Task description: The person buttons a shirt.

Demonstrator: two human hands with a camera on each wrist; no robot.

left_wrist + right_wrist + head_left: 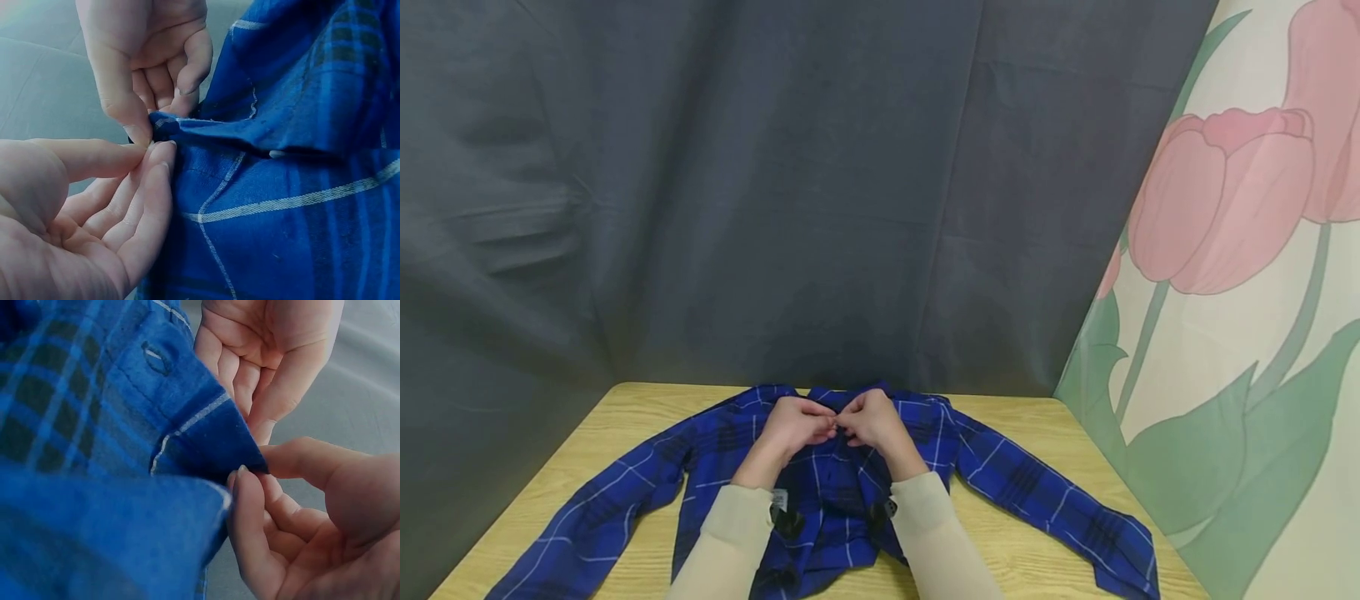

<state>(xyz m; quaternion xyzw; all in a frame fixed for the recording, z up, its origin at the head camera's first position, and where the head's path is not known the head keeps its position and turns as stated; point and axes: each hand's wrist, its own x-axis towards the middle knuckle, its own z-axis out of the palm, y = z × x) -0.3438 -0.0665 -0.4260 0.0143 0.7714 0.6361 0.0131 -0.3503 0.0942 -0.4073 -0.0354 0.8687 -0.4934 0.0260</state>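
A blue plaid shirt (820,492) lies spread on the wooden table (625,408), its sleeves stretched out to both sides. At the collar end, the left hand (790,427) pinches the shirt's edge between thumb and fingertips (164,150). Just beside it, touching, the right hand (872,421) pinches the same fabric corner (240,453), near a buttonhole (156,356). A dark curtain (737,183) hangs behind.

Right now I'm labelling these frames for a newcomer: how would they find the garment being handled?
Start at the light wooden table in front of the dark grey curtain. Spread across it lies the blue plaid button-up shirt, sleeves out to both sides. The left hand and right hand pinch its collar edge; it is the only item there.
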